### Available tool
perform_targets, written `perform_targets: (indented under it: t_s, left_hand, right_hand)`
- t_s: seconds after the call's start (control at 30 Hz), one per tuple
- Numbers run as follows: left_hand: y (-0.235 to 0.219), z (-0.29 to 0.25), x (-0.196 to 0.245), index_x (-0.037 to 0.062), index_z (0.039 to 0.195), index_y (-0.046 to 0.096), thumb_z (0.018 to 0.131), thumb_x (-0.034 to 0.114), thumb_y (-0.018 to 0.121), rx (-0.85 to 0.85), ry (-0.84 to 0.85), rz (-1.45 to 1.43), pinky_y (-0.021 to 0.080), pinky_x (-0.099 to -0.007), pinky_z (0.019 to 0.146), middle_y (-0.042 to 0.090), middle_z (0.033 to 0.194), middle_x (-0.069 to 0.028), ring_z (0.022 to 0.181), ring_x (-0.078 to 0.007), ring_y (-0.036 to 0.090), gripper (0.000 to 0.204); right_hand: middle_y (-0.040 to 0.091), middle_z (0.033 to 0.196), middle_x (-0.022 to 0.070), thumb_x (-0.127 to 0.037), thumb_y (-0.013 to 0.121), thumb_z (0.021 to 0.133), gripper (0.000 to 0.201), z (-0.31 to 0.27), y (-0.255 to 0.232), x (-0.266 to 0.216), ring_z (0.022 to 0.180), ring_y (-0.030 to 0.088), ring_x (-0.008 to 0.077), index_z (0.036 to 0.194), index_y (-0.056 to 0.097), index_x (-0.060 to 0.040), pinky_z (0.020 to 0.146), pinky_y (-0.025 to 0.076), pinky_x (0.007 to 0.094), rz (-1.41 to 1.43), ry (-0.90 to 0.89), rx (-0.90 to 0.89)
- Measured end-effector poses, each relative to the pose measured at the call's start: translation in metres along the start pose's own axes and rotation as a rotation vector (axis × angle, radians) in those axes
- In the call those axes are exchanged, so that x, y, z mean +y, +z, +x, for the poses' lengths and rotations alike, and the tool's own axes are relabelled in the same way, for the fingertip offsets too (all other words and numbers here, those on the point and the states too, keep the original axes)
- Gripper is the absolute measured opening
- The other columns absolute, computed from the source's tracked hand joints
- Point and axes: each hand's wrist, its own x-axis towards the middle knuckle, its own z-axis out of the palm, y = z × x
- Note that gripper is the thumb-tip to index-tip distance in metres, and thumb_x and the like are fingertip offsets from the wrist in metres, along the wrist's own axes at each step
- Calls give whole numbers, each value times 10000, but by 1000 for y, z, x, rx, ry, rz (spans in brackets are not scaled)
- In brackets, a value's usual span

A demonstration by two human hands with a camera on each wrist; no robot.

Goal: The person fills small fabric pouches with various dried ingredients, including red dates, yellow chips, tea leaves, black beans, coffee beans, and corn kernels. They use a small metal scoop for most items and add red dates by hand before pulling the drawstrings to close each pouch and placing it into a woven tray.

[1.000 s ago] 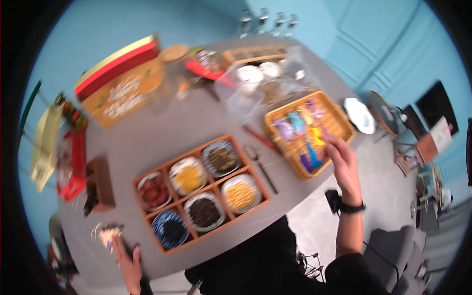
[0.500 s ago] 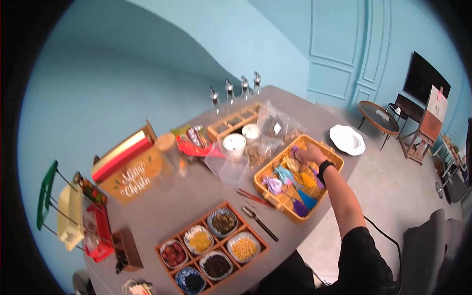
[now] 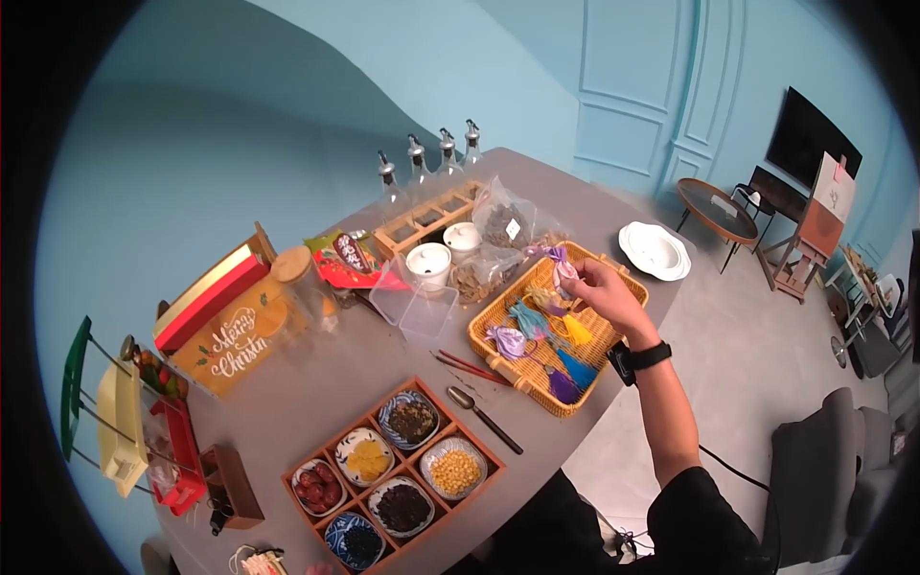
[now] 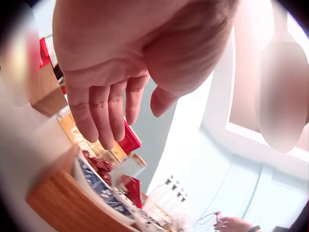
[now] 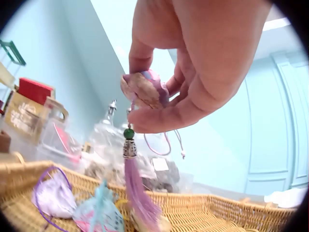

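Note:
My right hand (image 3: 613, 299) pinches a pink-purple sachet (image 5: 145, 92) between thumb and fingers, above the wicker basket (image 3: 527, 388). A green bead and a long lilac tassel (image 5: 137, 186) hang from the sachet. Inside the basket lie a lavender sachet (image 3: 506, 340), a light blue sachet (image 3: 527, 318), and yellow, blue and purple tassels. My left hand (image 4: 125, 63) has its fingers extended and holds nothing; it is beside the wooden compartment tray (image 4: 72, 203). In the head view only a bit of it shows at the bottom edge.
Bowls of dates, corn and other dry foods fill the tray (image 3: 437, 517). A spoon (image 3: 484, 419) and red sticks (image 3: 471, 369) lie between tray and basket. Behind stand white lidded jars (image 3: 428, 264), plastic bags and glass bottles (image 3: 419, 168). White plates (image 3: 655, 251) sit beyond the basket.
My right hand first hovered over the basket, then reached into its far part, and is now raised with the sachet. The head view has tilted up; my left hand has nearly left it.

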Motion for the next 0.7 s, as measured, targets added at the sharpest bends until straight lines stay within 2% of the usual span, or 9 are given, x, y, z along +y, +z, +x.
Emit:
perform_targets:
  t_s: [0.1,0.2,0.27,0.33,0.37,0.4,0.47,0.6,0.7]
  left_hand:
    - [24,0,14,-56,1217,587,1004,233,526,-136,22,-300,475,-342,947,659,1144,-158,1044,-233,626,364]
    - [37,1,26,-38,1235,582,999,268,544,-317,42,-384,487,-356,941,655,1158,-160,1060,-235,625,389]
    - [50,4,26,-50,1249,564,998,275,542,-416,84,-507,477,-361,958,637,1193,-183,1093,-253,616,411]
    - [55,11,25,-37,1300,498,934,221,600,-557,110,-559,396,-387,1042,521,1322,-190,1231,-293,526,460]
    - [65,10,41,-33,1134,571,946,221,584,-453,141,-565,464,-327,924,592,1093,-115,1038,-201,606,316]
    - [72,10,40,-30,1091,568,940,220,593,-417,174,-603,463,-321,899,590,1021,-103,990,-202,604,293]
    - [77,11,50,-8,1043,554,948,156,577,-451,90,-516,439,-262,850,593,988,-67,923,-132,572,191]
    - [76,5,36,-5,1022,563,969,140,539,-573,-118,-523,452,-241,789,608,927,-13,866,-81,558,156]
    - [78,2,30,-12,988,573,968,119,533,-645,-244,-529,465,-244,768,617,919,-3,842,-74,563,138]
  right_hand:
    - [644,943,26,-172,625,917,244,-44,20,-30,783,588,81,1067,596,17,665,484,233,45,-107,-133]
    - [621,937,9,-108,685,877,261,-102,57,-50,826,589,79,1095,602,8,722,487,235,193,-15,-235]
    - [623,993,14,-65,703,859,280,-135,84,-44,891,600,93,1113,603,-2,762,496,241,215,-46,-407]
    - [619,1099,96,-24,687,851,299,-160,114,-52,992,619,167,1133,594,13,842,507,296,217,-90,-631]
    - [617,1129,116,-14,686,841,310,-167,131,-53,1017,623,205,1136,593,16,860,505,310,156,-213,-681]
    - [614,1158,136,-4,685,831,323,-173,146,-53,1043,626,244,1139,593,19,877,502,325,97,-344,-724]
    - [603,1221,143,0,690,821,334,-194,171,-45,1102,608,291,1144,607,1,897,497,338,139,-272,-806]
    - [558,1304,136,-28,722,808,369,-223,200,-33,1144,588,298,1169,647,-45,910,499,358,168,-180,-729]
    - [567,1262,146,-55,746,795,399,-234,209,-18,1090,603,289,1182,652,-56,867,514,359,84,-258,-641]
